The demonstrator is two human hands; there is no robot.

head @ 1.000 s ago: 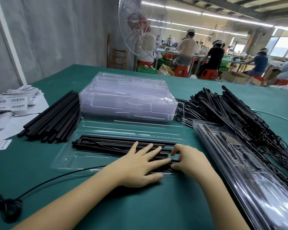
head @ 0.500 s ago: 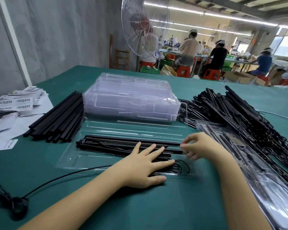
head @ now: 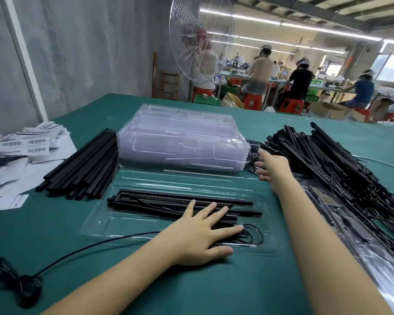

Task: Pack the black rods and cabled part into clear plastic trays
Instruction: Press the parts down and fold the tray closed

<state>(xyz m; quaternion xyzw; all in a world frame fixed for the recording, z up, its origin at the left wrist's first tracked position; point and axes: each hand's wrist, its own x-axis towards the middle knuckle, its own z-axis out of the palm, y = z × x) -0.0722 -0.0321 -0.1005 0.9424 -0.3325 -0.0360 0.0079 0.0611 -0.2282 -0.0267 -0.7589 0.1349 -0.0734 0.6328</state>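
Evidently packing is done: the left hand lies flat on the rods, the right hand hovers open and must next grip the lid.

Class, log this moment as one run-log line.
left hand: flat on rods in open tray | right hand: open, at right end of tray stack | cable: coiled in tray

A factory packing floor is indicated: workers are seated on red stools beyond a fan, and clear trays and black rods are piled on the green counter.
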